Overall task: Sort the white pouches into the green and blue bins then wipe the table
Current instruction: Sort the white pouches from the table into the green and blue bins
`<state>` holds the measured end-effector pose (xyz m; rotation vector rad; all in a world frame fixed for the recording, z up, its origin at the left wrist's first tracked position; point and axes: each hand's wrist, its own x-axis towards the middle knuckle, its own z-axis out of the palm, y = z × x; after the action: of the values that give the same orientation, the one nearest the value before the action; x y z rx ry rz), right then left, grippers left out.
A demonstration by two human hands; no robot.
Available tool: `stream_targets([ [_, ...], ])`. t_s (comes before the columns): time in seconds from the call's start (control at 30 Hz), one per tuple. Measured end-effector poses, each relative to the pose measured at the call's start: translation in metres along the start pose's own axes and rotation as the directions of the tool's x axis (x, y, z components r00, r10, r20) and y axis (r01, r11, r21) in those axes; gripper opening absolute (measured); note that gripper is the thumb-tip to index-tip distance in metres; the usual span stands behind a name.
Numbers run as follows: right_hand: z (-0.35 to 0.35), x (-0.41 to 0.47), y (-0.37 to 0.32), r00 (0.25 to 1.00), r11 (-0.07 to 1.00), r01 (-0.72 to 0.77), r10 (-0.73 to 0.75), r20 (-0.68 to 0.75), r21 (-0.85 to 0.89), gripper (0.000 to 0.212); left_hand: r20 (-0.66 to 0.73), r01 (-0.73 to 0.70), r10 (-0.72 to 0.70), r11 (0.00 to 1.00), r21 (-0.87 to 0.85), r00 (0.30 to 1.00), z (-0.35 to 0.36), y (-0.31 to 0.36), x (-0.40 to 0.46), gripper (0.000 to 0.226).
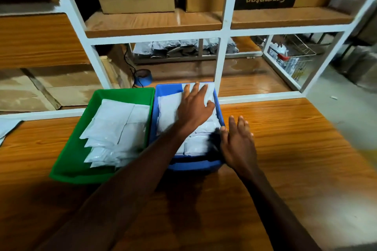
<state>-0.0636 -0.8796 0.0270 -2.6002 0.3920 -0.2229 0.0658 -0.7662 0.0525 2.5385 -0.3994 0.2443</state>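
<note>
A: Two bins sit side by side on the wooden counter [285,149], touching: a green bin [114,96] on the left and a blue bin [195,166] on the right. Both hold white pouches [114,126] lying flat in overlapping layers.

B: Where are the hands?

A: From my remote seat I see the left hand [193,108] reaching across into the blue bin, its fingers [196,89] straight and spread, pressing flat on the top pouch. The right hand [237,140] rests against the blue bin's right wall, fingers straight and close together, holding nothing.

B: How far along is it?

A: I judge the sorting nearly finished. No loose pouches show on the counter by the bins, though something white lies at its far left edge; I cannot tell what. Wiping is left, and I see no cloth.
</note>
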Motion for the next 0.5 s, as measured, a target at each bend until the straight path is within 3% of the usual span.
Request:
stream_targets([
  [0.2,0.013,-0.003,0.011,0.999,0.99,-0.035,0.035,0.004,0.136,0.057,0.146,-0.016,-0.023,0.965,0.263,0.989,0.042,0.002,0.024,0.06],
  [0.5,0.014,-0.001,0.012,0.999,0.985,-0.032,0.033,-0.003,0.168,0.06,0.145,-0.012,-0.037,0.947,0.321,0.989,0.062,-0.003,0.015,0.06],
])
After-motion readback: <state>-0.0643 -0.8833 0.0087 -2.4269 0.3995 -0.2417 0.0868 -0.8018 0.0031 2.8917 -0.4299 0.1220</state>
